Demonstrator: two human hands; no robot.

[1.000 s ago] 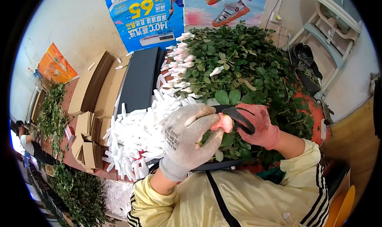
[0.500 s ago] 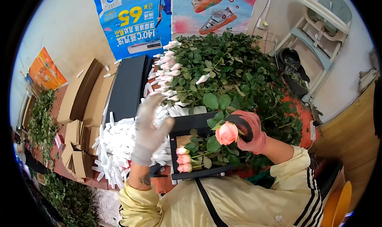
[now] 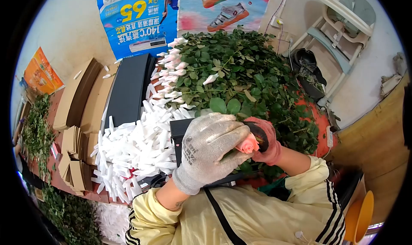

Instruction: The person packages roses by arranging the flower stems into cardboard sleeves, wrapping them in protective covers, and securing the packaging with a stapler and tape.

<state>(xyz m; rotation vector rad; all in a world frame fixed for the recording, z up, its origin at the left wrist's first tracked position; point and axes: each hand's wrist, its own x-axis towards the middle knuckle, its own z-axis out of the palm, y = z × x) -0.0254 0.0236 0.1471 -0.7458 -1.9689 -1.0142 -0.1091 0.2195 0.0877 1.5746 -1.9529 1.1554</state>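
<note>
The right hand (image 3: 269, 143), gloved in red and black, is closed on a coral-pink rose (image 3: 248, 144) just behind its bloom. The left hand (image 3: 212, 147), gloved in grey-white, lies at nine o'clock of the flower, its fingers and thumb curved about the near side; we cannot tell whether they press on the petals. Taking the rose as the centre of the dial, we see the bloom facing us, its stem hidden by the hands. Beneath them lies a black tray (image 3: 179, 127), whose exposed corner we find between nine and ten o'clock; the left hand covers much of the rest.

At twelve o'clock we note a broad heap of leafy stems (image 3: 244, 60), edged between ten and eleven by a row of buds in white sleeves (image 3: 174, 69); one sleeved bud (image 3: 210, 79) rests apart upon the leaves. At nine o'clock we see a loose pile of empty white sleeves (image 3: 133, 148). Beyond it on the red tabletop (image 3: 315, 124) stand dark panels (image 3: 127, 90) at ten o'clock, long cardboard sheets (image 3: 73, 94) between nine and ten, and smaller cardboard pieces (image 3: 77, 170) just below nine. On the wall we observe a blue poster (image 3: 137, 21) between ten and eleven; a high chair (image 3: 339, 26) stands near one o'clock.
</note>
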